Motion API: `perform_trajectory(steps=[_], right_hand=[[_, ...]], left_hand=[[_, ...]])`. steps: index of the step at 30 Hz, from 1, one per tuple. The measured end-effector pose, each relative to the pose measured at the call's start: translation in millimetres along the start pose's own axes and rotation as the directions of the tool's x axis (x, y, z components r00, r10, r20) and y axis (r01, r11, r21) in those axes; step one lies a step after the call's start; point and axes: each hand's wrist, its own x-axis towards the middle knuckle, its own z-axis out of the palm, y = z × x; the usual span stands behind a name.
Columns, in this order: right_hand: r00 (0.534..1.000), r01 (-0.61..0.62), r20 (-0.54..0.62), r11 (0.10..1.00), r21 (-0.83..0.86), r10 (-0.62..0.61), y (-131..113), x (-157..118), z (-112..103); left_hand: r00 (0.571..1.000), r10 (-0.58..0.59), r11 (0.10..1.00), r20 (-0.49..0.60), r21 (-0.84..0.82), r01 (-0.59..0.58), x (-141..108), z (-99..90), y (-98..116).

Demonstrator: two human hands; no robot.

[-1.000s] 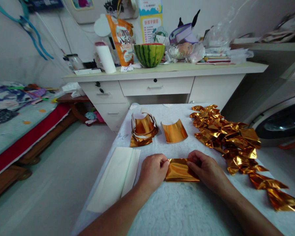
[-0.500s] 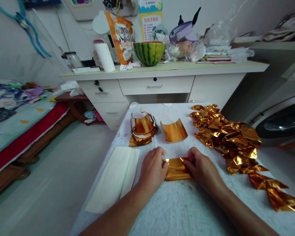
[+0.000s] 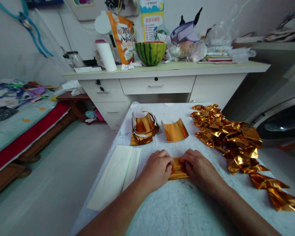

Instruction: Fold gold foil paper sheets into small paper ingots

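A folded gold foil sheet lies flat on the cloth-covered table, close to its middle. My left hand grips its left side with bent fingers. On the right side, my right hand has its fingers curled over the foil; the two hands are a short gap apart. Behind them stand a curved gold sheet and, further left, a roll of gold and white sheets. White paper sheets lie left of my left hand.
Crumpled gold foil pieces run down the table's right side. Beyond the table, a white desk holds a half watermelon, an orange bag and plastic bags. A bed is at left, a washing machine at right.
Both hands have moved inward over the folded foil and cover more of its sides. The fingers are now more curled over it. The view has shifted slightly.
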Motion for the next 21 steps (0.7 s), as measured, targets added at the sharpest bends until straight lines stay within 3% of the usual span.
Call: perform_trajectory(steps=[11,21], right_hand=[[0.997,-0.035,-0.073,0.985,-0.172,0.023,-10,-17,9],[0.989,-0.110,-0.121,0.961,-0.254,0.082,-23,-20,17]], left_hand=[[0.989,-0.024,0.997,0.149,0.071,0.014,-10,-10.8,5],[0.967,0.003,1.000,0.254,-0.014,0.001,-9,-19.8,-1]])
